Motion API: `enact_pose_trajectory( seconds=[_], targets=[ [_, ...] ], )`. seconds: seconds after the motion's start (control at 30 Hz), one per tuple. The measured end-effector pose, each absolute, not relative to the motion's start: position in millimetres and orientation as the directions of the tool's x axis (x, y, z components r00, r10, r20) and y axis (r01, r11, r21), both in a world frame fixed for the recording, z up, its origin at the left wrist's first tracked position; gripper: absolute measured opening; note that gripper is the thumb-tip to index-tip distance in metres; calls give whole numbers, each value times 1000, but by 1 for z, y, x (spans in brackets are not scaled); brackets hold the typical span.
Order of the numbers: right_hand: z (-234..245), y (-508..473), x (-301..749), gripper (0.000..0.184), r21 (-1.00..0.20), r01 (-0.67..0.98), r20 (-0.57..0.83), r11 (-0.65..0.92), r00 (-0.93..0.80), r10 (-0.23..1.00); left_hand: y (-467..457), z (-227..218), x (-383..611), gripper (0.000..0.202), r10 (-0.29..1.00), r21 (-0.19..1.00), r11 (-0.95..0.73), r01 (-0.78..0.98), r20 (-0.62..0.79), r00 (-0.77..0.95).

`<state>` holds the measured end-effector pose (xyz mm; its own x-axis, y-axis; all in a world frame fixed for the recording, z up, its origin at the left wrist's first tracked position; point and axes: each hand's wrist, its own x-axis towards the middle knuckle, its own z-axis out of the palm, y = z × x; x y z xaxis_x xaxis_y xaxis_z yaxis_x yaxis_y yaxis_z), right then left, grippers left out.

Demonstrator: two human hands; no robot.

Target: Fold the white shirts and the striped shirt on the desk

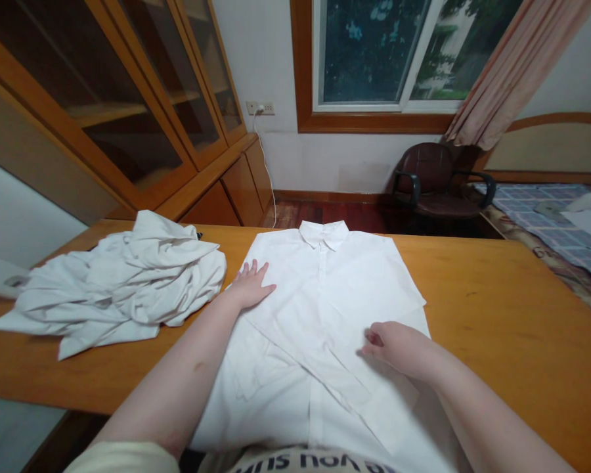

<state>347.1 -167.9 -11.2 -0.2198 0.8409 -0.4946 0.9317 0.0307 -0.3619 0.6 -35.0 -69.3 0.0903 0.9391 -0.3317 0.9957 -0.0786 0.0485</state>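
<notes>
A white button-up shirt (pixel 320 282) lies front up on the table, its collar (pixel 324 233) pointing away from me. One sleeve (pixel 303 351) runs diagonally across the front, from the left side down towards the lower right, with some creases. My left hand (pixel 251 286) rests flat on the shirt's left side below the shoulder, fingers spread. Over the right side of the front, my right hand (pixel 391 345) is loosely curled, with a gap between thumb and fingers; nothing shows in it. The shirt's lower end reaches the table edge by my body.
A crumpled heap of white cloth (pixel 128 282) lies on the wooden table (pixel 497 315) to the left, beside a white plastic piece (pixel 0 276). Beyond stand a glass-door cabinet (pixel 142 98), an office chair (pixel 433 177) and a bed (pixel 566 217).
</notes>
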Motion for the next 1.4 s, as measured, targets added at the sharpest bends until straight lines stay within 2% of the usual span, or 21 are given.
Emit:
enact_pose_trajectory(
  seconds=[0.1,0.2,0.3,0.4,0.53,0.67,0.83,0.97,1.07,1.23,1.3,1.4],
  targets=[
    [-21,-179,352,25,-380,925,-527,-11,-207,824,-35,-71,18,76,964,8,35,999,-264,-31],
    [-33,-183,362,27,-539,841,-494,-54,-263,829,-39,-82,30,75,987,-29,103,994,-119,-106],
    [-41,-182,373,30,-719,683,-441,-125,-311,842,-42,-89,29,74,996,-7,72,997,-48,-73],
    [-45,-179,379,33,-791,589,-417,-166,-320,851,-41,-85,20,66,1000,16,17,1000,22,-18],
    [-46,-178,382,35,-795,584,-412,-167,-317,854,-42,-75,16,59,989,50,-112,992,104,106],
    [-42,-179,387,35,-784,596,-431,-170,-326,842,-43,-76,19,57,968,79,-253,964,30,251],
    [-35,-180,393,36,-765,615,-439,-191,-282,853,-36,-83,13,59,966,100,-241,965,-69,249],
    [-37,-179,394,36,-740,646,-429,-188,-238,871,-31,-85,10,59,974,94,-212,973,-58,218],
    [-42,-176,393,35,-677,709,-450,-199,-185,873,-31,-86,11,59,975,98,-210,973,-50,216],
    [-50,-172,394,32,-609,766,-471,-206,-140,871,-33,-82,11,58,978,156,-197,968,-38,206],
    [-49,-172,394,32,-616,757,-473,-216,-137,870,-34,-80,12,57,971,196,-230,953,-18,238],
    [-47,-171,394,33,-631,743,-490,-225,-157,857,-39,-76,17,55,919,226,-388,894,22,393]
  ],
)
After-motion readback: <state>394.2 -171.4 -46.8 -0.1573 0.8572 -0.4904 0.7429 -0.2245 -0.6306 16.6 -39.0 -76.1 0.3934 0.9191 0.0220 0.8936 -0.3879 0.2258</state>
